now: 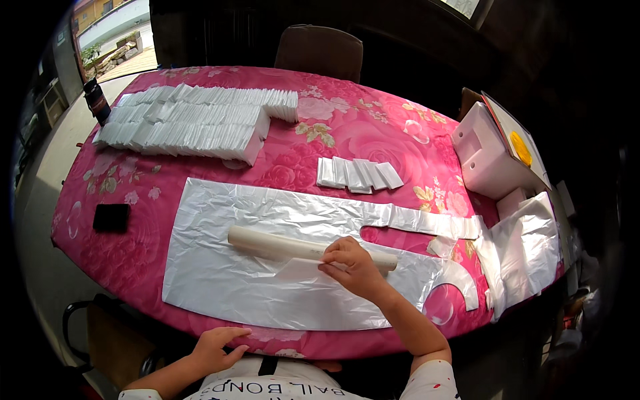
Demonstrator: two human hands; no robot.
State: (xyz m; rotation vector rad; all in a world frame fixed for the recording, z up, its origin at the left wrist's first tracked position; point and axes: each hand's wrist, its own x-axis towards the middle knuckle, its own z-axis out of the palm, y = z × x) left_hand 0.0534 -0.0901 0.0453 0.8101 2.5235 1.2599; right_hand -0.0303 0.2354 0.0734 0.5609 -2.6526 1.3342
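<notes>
A white plastic apron lies spread over the pink floral tablecloth in front of me, wrinkled, with its strap and neck-loop ends to the right. Across it rests a long cream-coloured tube. My right hand is over the tube's right half, fingers pinched on a thin white sheet that stands up along the tube's near side. Whether that sheet is part of the apron I cannot tell. My left hand sits at the table's near edge, fingers stretched out and holding nothing.
Beyond the apron lies a short row of folded white packets. Dense rows of similar packets fill the far left, beside a dark bottle. A black item is at left. A white foam box and more white plastic stand right.
</notes>
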